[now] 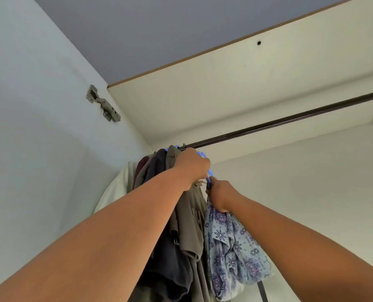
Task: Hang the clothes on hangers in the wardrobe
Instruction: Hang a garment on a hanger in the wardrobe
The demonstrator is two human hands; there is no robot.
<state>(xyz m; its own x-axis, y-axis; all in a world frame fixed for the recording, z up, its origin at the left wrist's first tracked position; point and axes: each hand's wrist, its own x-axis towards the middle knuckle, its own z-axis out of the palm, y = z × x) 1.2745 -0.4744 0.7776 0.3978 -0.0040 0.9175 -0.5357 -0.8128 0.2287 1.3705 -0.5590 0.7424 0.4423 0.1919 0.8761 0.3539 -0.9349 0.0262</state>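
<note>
My left hand [193, 165] grips the blue plastic hanger [208, 175] at the dark metal wardrobe rail [290, 118]; my right hand [219, 196] pinches the pale-blue floral garment [231, 247] hanging beside the olive T-shirt [190, 219].

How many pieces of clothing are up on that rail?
About 6, bunched at the rail's left end: a cream one, maroon, brownish, dark grey, olive, and the blue floral one nearest the right hand. More may be hidden.

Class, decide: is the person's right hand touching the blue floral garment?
Touching. The head view shows the right hand gripping the top of the blue floral garment, which hangs bunched straight from its fingers.
</note>
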